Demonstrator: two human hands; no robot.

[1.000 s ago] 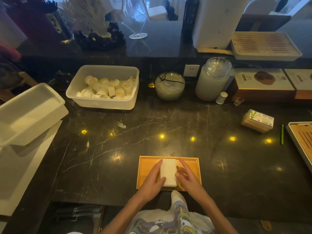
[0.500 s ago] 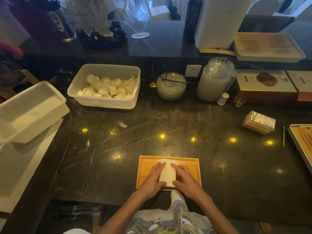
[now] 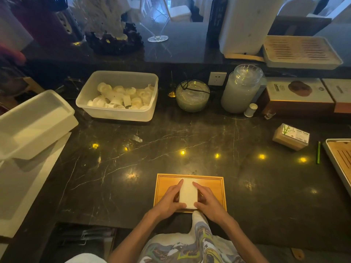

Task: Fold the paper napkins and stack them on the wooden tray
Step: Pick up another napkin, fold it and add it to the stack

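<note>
A small wooden tray lies on the dark marble counter near its front edge. In the tray's middle sits a white stack of folded paper napkins, long side pointing away from me. My left hand presses against the stack's left side, fingers stretched along it. My right hand presses against the right side in the same way. Both hands squeeze the stack between them, and its lower corners are hidden under my thumbs.
A clear tub of small white items stands at the back left. White bins sit at the left edge. A glass bowl, a jar, boxes, a napkin pack and a slatted tray fill the back and right.
Both hands have closed in from the napkin stack's top onto its two sides, and the stack looks narrower and squared up. The tray has not moved.
</note>
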